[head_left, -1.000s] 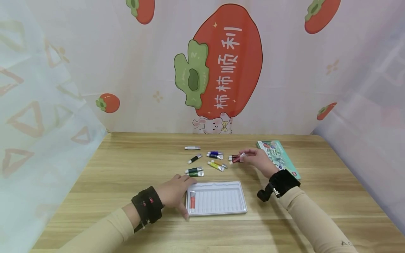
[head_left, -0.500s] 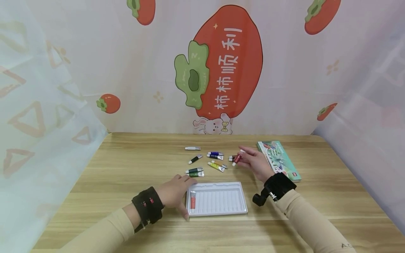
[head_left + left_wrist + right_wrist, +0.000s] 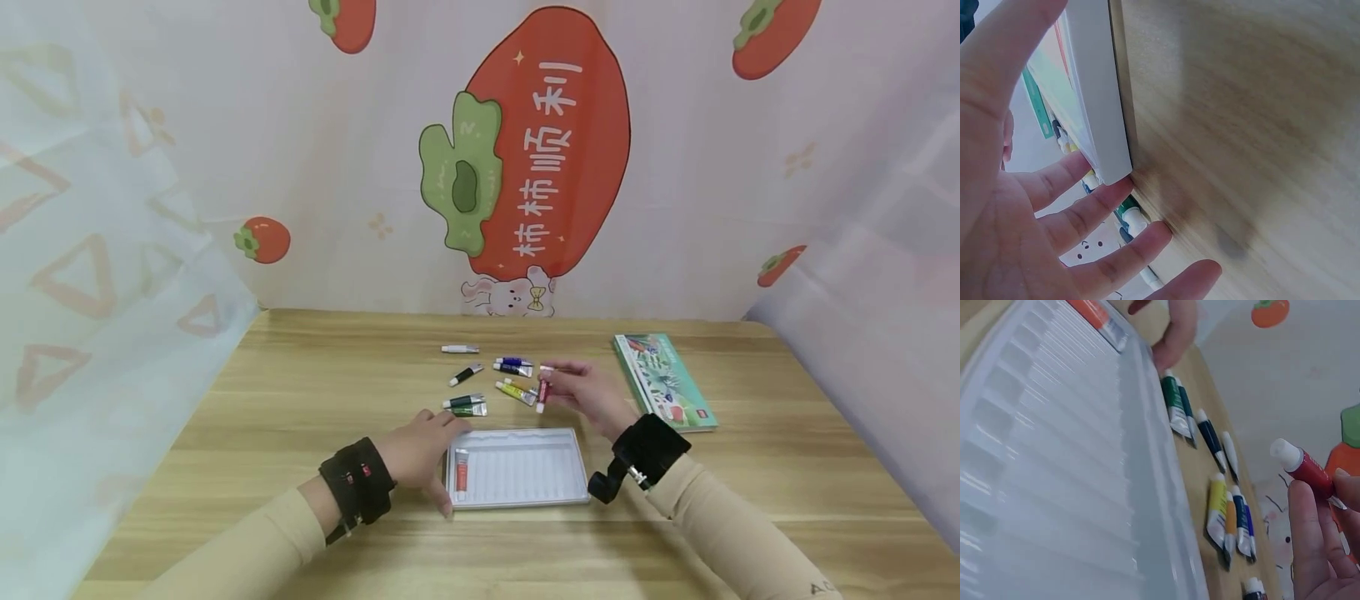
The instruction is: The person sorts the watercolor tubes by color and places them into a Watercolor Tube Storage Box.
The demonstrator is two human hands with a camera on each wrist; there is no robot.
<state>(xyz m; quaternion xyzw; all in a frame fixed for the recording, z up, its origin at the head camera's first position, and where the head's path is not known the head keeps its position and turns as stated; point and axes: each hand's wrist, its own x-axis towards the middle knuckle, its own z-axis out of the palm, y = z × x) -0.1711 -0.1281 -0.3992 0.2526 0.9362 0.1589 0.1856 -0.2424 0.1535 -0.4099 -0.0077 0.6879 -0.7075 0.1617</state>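
My right hand [image 3: 596, 398] pinches a dark red paint tube [image 3: 543, 393], held up off the table between thumb and fingers. The tube's white cap points away from the hand in the right wrist view. A white ribbed plastic tray [image 3: 532, 479] lies in front of me, with an orange-red paint tube [image 3: 461, 475] in its leftmost slot. My left hand [image 3: 417, 454] rests at the tray's left side, thumb near the front corner and fingers at the back corner. Those fingers [image 3: 1141, 247] are straight and spread in the left wrist view.
Behind the tray lie green tubes [image 3: 468, 410], yellow and orange tubes [image 3: 516, 392], blue tubes [image 3: 513, 367], a black tube [image 3: 467, 375] and a white tube [image 3: 460, 349]. Dark tubes [image 3: 1254, 589] show at the right wrist view's bottom. A teal printed box [image 3: 667, 382] lies at the back right.
My right hand has lifted the dark red tube from the right-hand group, turned it more upright, and moved it left and nearer the tray. The left hand has stayed at the tray.
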